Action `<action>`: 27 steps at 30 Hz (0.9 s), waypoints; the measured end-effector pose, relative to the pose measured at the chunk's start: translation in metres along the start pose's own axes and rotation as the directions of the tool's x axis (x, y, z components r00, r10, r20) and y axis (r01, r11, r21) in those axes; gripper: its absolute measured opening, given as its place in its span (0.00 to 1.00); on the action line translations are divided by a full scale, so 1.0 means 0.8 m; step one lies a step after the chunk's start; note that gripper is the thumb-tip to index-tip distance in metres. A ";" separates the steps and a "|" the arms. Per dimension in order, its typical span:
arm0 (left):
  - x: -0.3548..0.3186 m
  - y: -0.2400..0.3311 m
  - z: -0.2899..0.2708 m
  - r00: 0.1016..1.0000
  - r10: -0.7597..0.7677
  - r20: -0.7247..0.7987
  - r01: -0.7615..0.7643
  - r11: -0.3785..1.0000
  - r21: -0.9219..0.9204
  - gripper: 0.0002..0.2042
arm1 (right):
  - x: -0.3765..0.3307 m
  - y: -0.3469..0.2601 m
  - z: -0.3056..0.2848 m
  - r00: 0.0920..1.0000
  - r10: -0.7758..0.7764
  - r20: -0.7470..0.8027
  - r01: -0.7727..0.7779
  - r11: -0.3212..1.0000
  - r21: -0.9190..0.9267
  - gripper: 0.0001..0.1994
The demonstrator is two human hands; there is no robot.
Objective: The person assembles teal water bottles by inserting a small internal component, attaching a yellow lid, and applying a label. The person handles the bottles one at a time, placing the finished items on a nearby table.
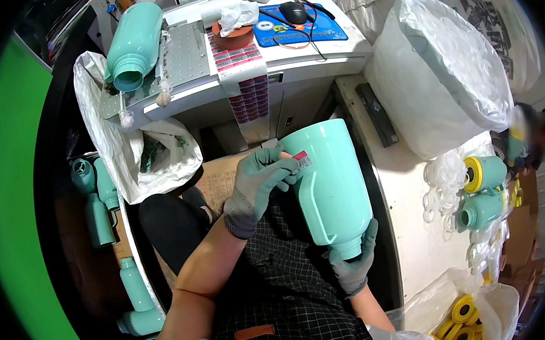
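Note:
A mint-green plastic bottle (332, 185) is held upside down over my lap, its open neck pointing toward me. My right hand (357, 266), in a grey glove, grips the bottle at its neck from below. My left hand (258, 185), also gloved, rests against the bottle's side and presses a small pink-and-white sticker (301, 161) onto it with the fingertips.
Another mint bottle (132, 46) lies on a grey machine bed at the back left, beside a strip of pink stickers (240, 65). Large white bags (443, 76) stand to the right, with capped bottles (485, 190) and yellow caps (463, 321). More bottles (101, 207) sit at left.

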State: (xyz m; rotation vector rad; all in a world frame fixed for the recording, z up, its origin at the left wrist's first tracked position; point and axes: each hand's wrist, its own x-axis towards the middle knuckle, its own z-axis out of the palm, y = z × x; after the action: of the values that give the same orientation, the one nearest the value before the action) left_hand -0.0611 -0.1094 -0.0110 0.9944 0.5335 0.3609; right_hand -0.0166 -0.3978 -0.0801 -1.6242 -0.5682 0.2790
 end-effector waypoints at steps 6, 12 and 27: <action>0.018 -0.008 -0.062 0.949 0.308 -0.061 -0.206 0.759 0.618 0.18 | 0.006 -0.006 -0.007 0.988 -0.135 0.076 0.148 0.969 -0.198 0.56; -0.004 0.071 -0.188 0.550 0.832 0.079 0.041 -0.121 0.992 0.43 | 0.040 -0.058 -0.009 0.996 0.040 -0.085 -0.031 0.994 0.107 0.55; -0.179 0.158 -0.142 0.040 0.876 0.481 -0.239 -0.459 0.856 0.26 | 0.267 -0.154 0.197 0.791 -0.604 0.104 0.611 0.789 -0.068 0.48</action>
State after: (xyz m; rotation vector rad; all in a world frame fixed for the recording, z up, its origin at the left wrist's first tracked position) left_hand -0.2495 -0.0414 0.0856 2.6275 0.4683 1.9485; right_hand 0.0613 -0.1477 0.0497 -1.4369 -1.1474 -0.1760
